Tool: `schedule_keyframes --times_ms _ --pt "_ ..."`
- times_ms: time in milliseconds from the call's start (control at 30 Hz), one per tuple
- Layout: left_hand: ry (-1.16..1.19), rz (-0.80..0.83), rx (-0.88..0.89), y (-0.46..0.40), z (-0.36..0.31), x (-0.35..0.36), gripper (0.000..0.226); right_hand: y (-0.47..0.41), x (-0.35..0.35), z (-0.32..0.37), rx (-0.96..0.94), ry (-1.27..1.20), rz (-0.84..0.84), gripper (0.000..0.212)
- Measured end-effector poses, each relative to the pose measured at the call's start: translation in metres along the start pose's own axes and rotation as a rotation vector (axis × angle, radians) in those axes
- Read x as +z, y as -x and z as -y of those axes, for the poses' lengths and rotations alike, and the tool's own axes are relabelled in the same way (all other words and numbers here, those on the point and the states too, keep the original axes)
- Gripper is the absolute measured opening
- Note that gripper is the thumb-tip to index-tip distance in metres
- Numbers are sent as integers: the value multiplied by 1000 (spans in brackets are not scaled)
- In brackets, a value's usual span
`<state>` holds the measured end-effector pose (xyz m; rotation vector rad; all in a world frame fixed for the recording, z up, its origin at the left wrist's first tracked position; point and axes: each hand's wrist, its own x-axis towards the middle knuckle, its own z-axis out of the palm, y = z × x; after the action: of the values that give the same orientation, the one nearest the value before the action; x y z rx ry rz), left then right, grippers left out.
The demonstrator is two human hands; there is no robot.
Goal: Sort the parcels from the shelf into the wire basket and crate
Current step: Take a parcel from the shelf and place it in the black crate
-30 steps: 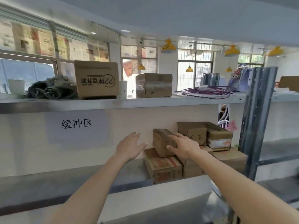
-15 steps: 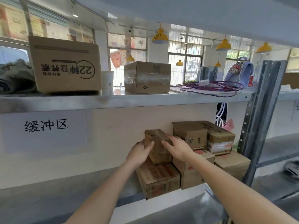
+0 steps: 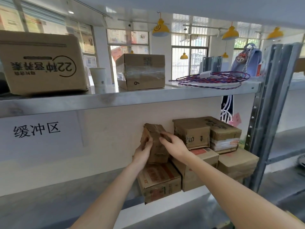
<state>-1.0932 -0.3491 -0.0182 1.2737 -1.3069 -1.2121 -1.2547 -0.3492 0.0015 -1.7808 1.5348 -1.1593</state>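
Both hands, L [image 3: 143,152] & R [image 3: 175,144], fingers curled round small taped parcel [image 3: 156,146] atop stack.

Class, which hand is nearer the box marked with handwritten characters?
Right. The right hand lies just beside that box, gripping the small parcel; the left hand holds the parcel's far side.

The printed box [image 3: 41,63] runs off the left edge; hands [image 3: 143,152] cover the small parcel's [image 3: 155,141] lower front.

Head-worn view, close, facing shelf [image 3: 148,98]
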Motion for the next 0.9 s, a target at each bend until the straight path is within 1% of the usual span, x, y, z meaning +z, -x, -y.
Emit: schedule_keyframes --times_ms 100,133,233,267,300,367,400,433,500,533,600,667,733,800,833,900 --pt "121 -18 38 12 -5 -4 98 23 0 21 -32 -74 -38 49" --pt "160 -9 53 22 -10 -7 96 31 0 28 -37 -102 -50 48" --pt "186 15 137 57 -23 -18 69 60 0 48 -17 -136 -72 47" --pt "185 6 165 64 -23 -23 69 71 0 55 -5 -129 -86 46" --pt "183 -1 179 72 -22 -28 77 83 1 64 14 -105 -106 47" --pt "176 -25 177 92 -22 -38 100 105 4 76 76 -39 -149 54" --pt "167 -33 171 101 -21 -42 107 116 6 82 91 -13 -160 61" --pt "163 -32 168 110 -19 -45 105 129 8 88 99 26 -161 69" --pt "157 -10 199 131 -17 -50 81 150 12 91 108 73 -173 83" --pt "165 3 224 142 -17 -51 68 161 12 93 111 73 -179 80" --pt "215 32 282 163 -17 -52 50 183 12 97 134 -8 -192 59" --pt "345 124 284 181 -21 -52 39 209 11 107 170 -107 -201 48" --pt "433 216 260 199 -23 -49 35 230 9 110 182 -133 -233 44" --pt "382 240 302 213 -23 -44 41 250 2 113 177 -121 -282 43" --pt "341 234 329 222 -23 -41 52 259 -2 113 179 -114 -318 43" --pt "302 217 372 238 -26 -34 86 281 -14 117 175 -80 -390 46"
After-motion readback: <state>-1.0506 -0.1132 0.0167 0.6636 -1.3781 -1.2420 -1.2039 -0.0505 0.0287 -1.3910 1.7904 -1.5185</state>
